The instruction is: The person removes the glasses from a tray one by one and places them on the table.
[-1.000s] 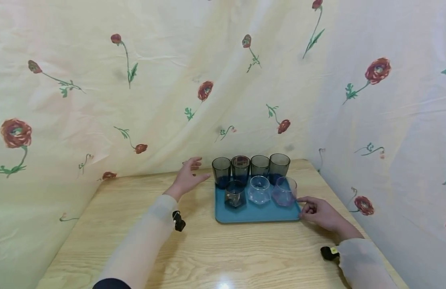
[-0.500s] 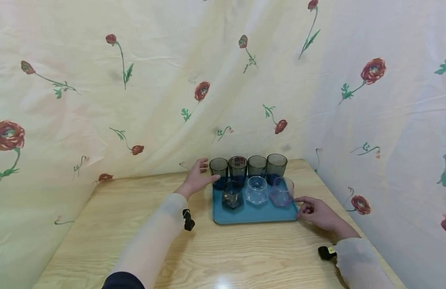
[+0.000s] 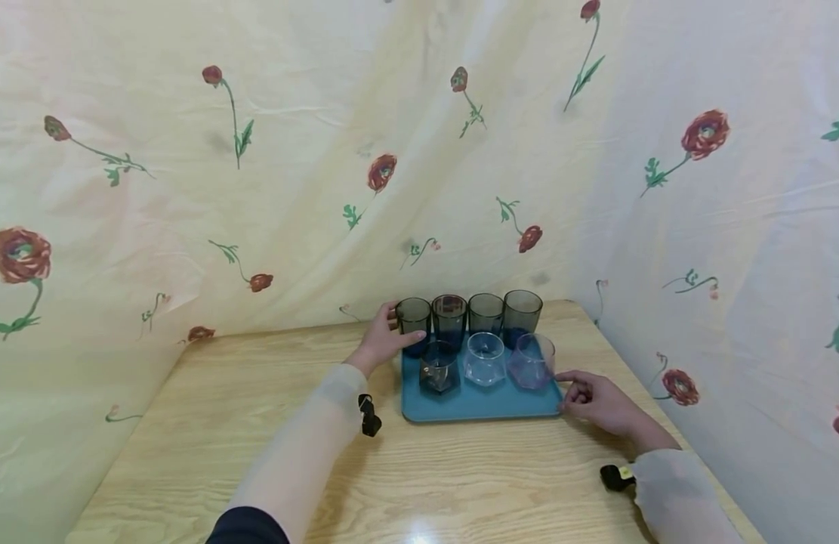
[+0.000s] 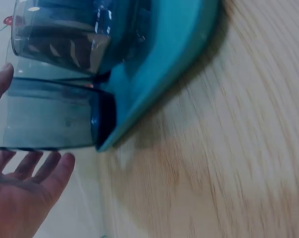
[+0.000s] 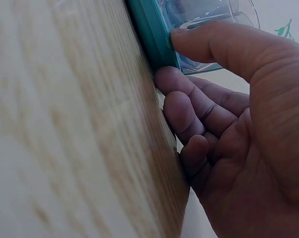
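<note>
My left hand is spread beside the leftmost of several tall smoky-grey tumblers in the tray's back row. In the left wrist view its thumb lies on one side of that tumbler and the fingers on the other, not visibly closed on the glass. At the front right corner of the blue tray, my right hand pinches the rim. Its thumb lies on the tray's edge, the other fingers curl below. In front of the tumblers stand a dark low glass, a clear one and a pinkish one.
The tray rests on a light wooden table, towards its back right. A flowered cloth hangs directly behind the table and along its right side.
My left hand has moved right, from beside the tray to around the leftmost tumbler. The right hand keeps its place at the tray corner. The glasses stand as before.
</note>
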`<state>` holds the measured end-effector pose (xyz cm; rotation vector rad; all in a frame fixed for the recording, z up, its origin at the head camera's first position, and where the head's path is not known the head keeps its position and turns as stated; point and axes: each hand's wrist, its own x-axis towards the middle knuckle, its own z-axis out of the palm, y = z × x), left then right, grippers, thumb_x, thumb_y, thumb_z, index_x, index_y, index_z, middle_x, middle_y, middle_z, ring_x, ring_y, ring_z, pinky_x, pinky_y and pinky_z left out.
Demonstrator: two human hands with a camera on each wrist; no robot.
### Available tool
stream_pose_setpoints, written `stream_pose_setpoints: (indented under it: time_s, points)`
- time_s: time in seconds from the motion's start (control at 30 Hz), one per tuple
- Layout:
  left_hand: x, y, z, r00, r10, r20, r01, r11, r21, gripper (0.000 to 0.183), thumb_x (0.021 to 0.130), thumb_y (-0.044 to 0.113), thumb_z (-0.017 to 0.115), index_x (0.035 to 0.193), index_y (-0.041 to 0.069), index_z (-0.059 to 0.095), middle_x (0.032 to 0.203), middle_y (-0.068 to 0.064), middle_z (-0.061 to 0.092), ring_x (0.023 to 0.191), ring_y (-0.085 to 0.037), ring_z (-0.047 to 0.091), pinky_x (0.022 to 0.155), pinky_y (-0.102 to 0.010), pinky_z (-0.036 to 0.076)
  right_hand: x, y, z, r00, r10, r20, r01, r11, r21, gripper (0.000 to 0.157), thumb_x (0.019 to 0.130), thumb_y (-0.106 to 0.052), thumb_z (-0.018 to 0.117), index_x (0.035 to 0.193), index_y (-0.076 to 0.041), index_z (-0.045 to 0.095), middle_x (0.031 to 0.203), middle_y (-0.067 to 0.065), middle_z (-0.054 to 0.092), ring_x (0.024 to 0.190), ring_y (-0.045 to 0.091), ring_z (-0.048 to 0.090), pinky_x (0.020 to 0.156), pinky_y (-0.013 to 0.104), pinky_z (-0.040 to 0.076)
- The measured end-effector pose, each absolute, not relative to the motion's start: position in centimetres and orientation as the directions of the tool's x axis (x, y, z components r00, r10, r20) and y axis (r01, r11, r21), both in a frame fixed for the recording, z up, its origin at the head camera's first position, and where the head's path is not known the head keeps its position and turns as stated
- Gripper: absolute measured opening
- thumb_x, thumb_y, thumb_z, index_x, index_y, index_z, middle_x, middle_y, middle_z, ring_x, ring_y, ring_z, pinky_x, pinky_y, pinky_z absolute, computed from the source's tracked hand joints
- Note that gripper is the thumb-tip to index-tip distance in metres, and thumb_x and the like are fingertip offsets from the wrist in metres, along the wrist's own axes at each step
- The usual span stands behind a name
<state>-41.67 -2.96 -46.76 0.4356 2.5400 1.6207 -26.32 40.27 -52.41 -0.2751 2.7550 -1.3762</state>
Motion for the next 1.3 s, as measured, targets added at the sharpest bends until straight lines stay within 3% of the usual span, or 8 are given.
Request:
stream_pose_setpoints:
  time_s: [0.17,0.47,0.87,1.3]
  points:
    - [-41.4,-2.4,-46.6,-0.963,0.255,0.085,0.177,0.363,0.915,0.094,0.09,0.038,0.085,0.164,0.014,0.031,0.161,-0.018,0.038,0.145,-0.039,0.043,0.113,-0.055,0.044,-26.3,40.1,-52.4,-0.985,-0.169,0.033,-0.128,0.593,-0.795,0.057,0.093,-0.007,0.079,0.143,0.006,0.054,0.088,0.008,0.066,0.073,0.018,0.058,0.063,0.026,0.049]
    - [-41.5,-2.3,-47.1,-0.97,0.229,0.086,0.164,0.347,0.924,0.083,0.093,0.04,0.082,0.16,0.019,0.036,0.157,-0.015,0.042,0.142,-0.037,0.045,0.111,-0.054,0.045,-26.3,40.1,-52.6,-0.985,-0.169,0.02,-0.116,0.582,-0.804,0.058,0.093,-0.006,0.078,0.145,0.006,0.053,0.088,0.009,0.065,0.073,0.018,0.058,0.062,0.026,0.049]
    - [-41.4,-2.8,-47.8,-0.979,0.168,0.114,0.155,0.263,0.952,0.085,0.091,0.041,0.084,0.159,0.02,0.037,0.156,-0.016,0.043,0.141,-0.039,0.046,0.11,-0.054,0.046,-26.3,40.1,-52.3,-0.986,-0.168,0.014,-0.109,0.57,-0.814,0.06,0.093,-0.008,0.079,0.146,0.005,0.052,0.088,0.01,0.065,0.073,0.018,0.058,0.062,0.026,0.049]
    - [-41.0,-4.2,-47.4,-0.976,0.159,0.151,0.182,0.202,0.962,0.084,0.089,0.041,0.085,0.157,0.022,0.04,0.149,-0.012,0.048,0.134,-0.032,0.05,0.101,-0.049,0.052,-26.4,40.1,-52.4,-0.984,-0.174,0.023,-0.122,0.582,-0.804,0.061,0.093,-0.009,0.079,0.146,0.006,0.052,0.088,0.01,0.065,0.073,0.017,0.058,0.064,0.026,0.049]
